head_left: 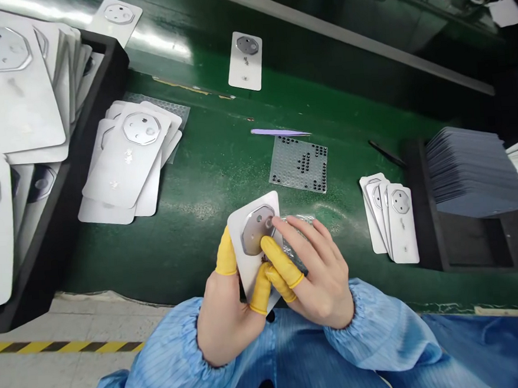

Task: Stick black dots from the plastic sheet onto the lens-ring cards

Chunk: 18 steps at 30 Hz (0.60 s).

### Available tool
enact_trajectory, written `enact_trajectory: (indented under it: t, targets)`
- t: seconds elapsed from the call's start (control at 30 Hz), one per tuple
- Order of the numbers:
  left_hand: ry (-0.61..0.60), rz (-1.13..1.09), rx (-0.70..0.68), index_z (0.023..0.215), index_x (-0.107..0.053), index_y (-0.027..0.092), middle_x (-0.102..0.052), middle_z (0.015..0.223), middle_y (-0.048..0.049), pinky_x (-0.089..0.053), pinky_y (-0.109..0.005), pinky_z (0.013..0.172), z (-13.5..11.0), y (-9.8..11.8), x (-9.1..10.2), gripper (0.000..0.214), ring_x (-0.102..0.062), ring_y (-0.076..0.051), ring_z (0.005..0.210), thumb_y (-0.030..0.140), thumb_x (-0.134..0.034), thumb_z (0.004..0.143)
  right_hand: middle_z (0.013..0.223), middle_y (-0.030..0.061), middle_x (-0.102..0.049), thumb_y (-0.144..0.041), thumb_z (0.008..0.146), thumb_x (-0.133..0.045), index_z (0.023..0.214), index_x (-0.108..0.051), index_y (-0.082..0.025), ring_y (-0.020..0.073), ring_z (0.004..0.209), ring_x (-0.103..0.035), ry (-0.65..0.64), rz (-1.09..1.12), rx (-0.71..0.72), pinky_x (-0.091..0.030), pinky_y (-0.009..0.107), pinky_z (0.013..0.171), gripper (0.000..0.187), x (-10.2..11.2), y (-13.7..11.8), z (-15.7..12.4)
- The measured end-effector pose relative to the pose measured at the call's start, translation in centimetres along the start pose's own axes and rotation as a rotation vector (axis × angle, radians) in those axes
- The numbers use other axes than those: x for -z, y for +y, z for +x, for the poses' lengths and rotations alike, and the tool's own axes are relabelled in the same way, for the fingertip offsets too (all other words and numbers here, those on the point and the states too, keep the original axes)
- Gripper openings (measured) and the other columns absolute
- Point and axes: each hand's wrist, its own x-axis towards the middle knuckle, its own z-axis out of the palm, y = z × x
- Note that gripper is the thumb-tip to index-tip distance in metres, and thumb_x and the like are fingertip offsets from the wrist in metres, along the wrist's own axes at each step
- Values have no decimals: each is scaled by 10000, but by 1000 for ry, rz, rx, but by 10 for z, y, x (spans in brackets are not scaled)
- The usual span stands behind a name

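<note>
My left hand (231, 305) is closed around a white rounded panel (249, 270) with a shiny octagonal plate (258, 229) near its top. The panel is tilted and held above the table edge. Yellow finger covers are on the left thumb and a finger behind the panel. My right hand (315, 267) bends over the panel's right side. Its yellow-covered fingers are drawn together at the plate's lower edge, close to the left thumb; bare fingertips reach the plate's right edge. Whatever small thing lies between the right fingers is hidden.
Beyond my hands lie a clear sheet of small black dots (301, 164) and purple tweezers (280, 132). White panels are stacked at left (126, 162) and right (402, 222). A black tray (116, 56) holds more panels; another (419, 206) holds grey sheets (470, 167).
</note>
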Motion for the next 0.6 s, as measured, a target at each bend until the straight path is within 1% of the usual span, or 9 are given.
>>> enact_trajectory:
  t: [0.07, 0.17, 0.23, 0.33, 0.4, 0.5, 0.6]
  targets:
    - [1, 18, 8, 1476, -246, 270, -562, 1372, -117, -551, -378, 925, 0, 0, 1, 790, -611, -258, 1175, 116, -637, 807, 1290, 192, -591, -222, 947, -420, 1148, -618, -131, 352, 1197, -544, -67, -50, -21, -472, 546, 951, 296, 1, -4, -1]
    - [-4, 15, 6, 1469, -254, 278, -565, 1366, -110, -555, -386, 920, 1, 1, 3, 798, -619, -266, 1162, 113, -651, 797, 1334, 220, -540, -212, 954, -390, 1197, -586, -102, 374, 1225, -512, -146, -32, -10, -485, 556, 939, 331, 4, -5, -2]
    - [-18, -11, -5, 1466, -259, 288, -578, 1353, -100, -563, -375, 908, 1, 3, 3, 781, -630, -261, 1146, 113, -640, 807, 1356, 243, -499, -208, 953, -387, 1197, -571, -74, 374, 1247, -488, -129, 62, 5, -495, 545, 946, 334, 4, -2, -3]
    - [-27, -64, -14, 1469, -250, 324, -597, 1333, -65, -562, -327, 910, 0, 6, 2, 771, -641, -226, 1130, 110, -617, 825, 1387, 271, -429, -212, 959, -354, 1203, -543, -21, 370, 1282, -452, -51, 242, 17, -500, 516, 975, 362, 4, 3, -5]
    - [-27, -92, -6, 1464, -253, 345, -602, 1327, -44, -550, -299, 928, -2, 8, 1, 768, -644, -202, 1125, 108, -613, 829, 1399, 275, -406, -212, 960, -341, 1207, -535, -6, 377, 1298, -432, -25, 292, 14, -493, 517, 990, 376, 4, 4, -6]
    - [-12, -78, 4, 1463, -252, 338, -610, 1322, -49, -560, -287, 906, -5, 9, 0, 753, -653, -200, 1110, 124, -609, 836, 1384, 275, -429, -177, 939, -383, 1193, -551, -14, 382, 1290, -436, -52, 221, 30, -500, 527, 975, 346, 5, 1, -7]
    - [11, -4, 4, 1466, -251, 312, -598, 1342, -78, -571, -327, 891, -7, 4, 1, 770, -654, -230, 1111, 139, -637, 822, 1371, 274, -463, -126, 913, -412, 1195, -564, -23, 382, 1297, -436, -131, 105, 66, -509, 528, 960, 337, 7, -3, -6]
